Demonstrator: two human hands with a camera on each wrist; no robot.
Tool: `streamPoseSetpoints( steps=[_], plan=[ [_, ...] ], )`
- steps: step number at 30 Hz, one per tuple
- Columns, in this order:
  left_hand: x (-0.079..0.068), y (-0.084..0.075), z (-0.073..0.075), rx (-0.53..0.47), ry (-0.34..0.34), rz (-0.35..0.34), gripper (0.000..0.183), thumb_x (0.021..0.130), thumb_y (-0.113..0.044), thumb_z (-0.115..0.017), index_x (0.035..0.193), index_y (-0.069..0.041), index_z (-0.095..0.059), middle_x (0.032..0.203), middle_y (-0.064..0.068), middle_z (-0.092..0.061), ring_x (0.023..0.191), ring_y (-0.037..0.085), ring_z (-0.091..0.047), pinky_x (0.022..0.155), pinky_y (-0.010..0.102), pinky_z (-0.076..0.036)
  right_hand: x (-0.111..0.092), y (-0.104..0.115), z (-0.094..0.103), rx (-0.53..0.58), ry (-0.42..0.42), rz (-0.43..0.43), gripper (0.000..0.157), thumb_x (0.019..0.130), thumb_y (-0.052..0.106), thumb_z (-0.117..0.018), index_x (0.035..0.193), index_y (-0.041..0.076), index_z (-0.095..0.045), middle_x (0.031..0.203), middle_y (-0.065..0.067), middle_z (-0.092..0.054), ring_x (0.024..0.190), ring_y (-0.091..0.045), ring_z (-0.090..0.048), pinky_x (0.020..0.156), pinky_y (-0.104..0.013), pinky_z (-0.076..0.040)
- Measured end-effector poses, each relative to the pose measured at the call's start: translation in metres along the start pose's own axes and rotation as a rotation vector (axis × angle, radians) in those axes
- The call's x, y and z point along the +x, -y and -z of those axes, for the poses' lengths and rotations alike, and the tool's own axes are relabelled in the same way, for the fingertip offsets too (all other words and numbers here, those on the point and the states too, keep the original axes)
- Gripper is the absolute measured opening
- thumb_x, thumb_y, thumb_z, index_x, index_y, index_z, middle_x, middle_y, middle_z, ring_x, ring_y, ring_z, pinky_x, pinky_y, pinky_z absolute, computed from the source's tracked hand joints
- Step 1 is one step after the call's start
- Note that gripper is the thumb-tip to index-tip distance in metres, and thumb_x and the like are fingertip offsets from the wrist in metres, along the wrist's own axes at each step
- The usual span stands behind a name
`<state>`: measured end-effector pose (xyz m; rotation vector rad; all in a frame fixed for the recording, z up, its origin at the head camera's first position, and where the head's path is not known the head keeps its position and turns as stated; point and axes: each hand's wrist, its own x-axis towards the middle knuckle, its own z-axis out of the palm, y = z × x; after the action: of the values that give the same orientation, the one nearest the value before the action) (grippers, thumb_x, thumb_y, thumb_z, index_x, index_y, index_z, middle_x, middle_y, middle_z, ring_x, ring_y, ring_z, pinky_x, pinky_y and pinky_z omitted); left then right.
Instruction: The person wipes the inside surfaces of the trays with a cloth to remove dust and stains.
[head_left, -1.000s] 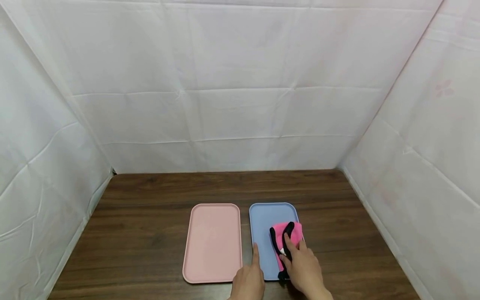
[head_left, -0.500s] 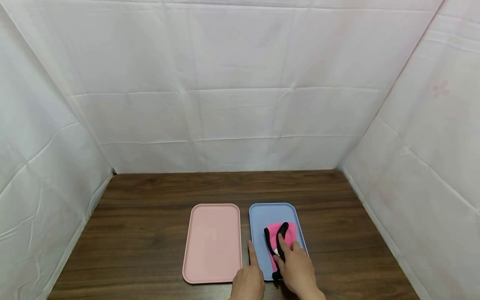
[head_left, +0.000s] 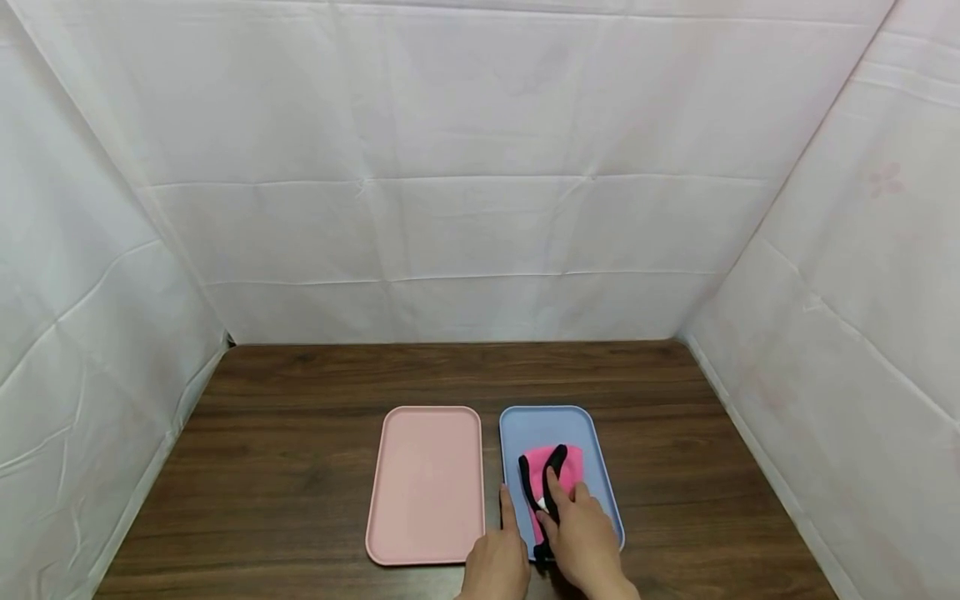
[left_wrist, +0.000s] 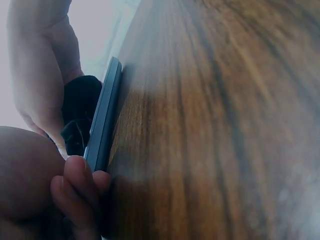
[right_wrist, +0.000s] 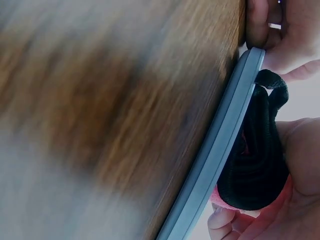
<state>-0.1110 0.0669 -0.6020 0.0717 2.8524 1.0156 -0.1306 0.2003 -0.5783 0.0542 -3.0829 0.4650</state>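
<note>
A folded pink cloth [head_left: 537, 467] with thick black edging lies on the blue tray [head_left: 543, 423]. My right hand [head_left: 585, 533] grips the cloth from its right side, index finger stretched along the black band. In the right wrist view, the cloth's black end [right_wrist: 255, 160] shows several layers and a small loop near the tray's rim [right_wrist: 220, 135]. At the tray's near left corner is my left hand [head_left: 497, 560], its straight index finger touching the left rim and the other fingers bent. The left wrist view shows bent fingertips [left_wrist: 77, 180] against the tray's edge [left_wrist: 104, 115].
A pink tray [head_left: 426, 483] lies flat just left of the blue one, with a narrow gap between them. Both rest on a dark wooden table [head_left: 285, 467]. White fabric [head_left: 465, 225] encloses the back and both sides.
My right hand and the cloth have slid left across the blue tray, baring more of its right rim. The left hand and both trays stay nearly in place.
</note>
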Motion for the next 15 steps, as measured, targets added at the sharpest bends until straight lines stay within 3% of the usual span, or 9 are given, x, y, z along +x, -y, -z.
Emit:
streamPoseSetpoints(
  steps=[8,15],
  plan=[
    [0.0,-0.001,0.001,-0.007,0.023,0.005,0.074,0.096,-0.009,-0.067,0.159,0.002,-0.032,0.049,0.006,-0.045,0.039,0.02,-0.044,0.039,0.037,-0.036,0.0,0.008,-0.006,0.018,-0.034,0.028,0.058,0.093,0.032,-0.075,0.147,0.014,-0.06,0.089,-0.006,-0.051,0.069,-0.019,-0.048,0.059,-0.038,-0.042],
    [-0.001,-0.001,0.0,0.023,-0.014,-0.004,0.077,0.091,-0.009,-0.072,0.158,0.002,-0.035,0.055,0.011,-0.052,0.044,0.024,-0.051,0.043,0.041,-0.043,-0.001,0.012,-0.008,0.044,-0.059,0.072,0.059,0.091,0.03,-0.077,0.145,0.014,-0.062,0.09,-0.006,-0.053,0.07,-0.019,-0.05,0.06,-0.038,-0.043]
  ],
)
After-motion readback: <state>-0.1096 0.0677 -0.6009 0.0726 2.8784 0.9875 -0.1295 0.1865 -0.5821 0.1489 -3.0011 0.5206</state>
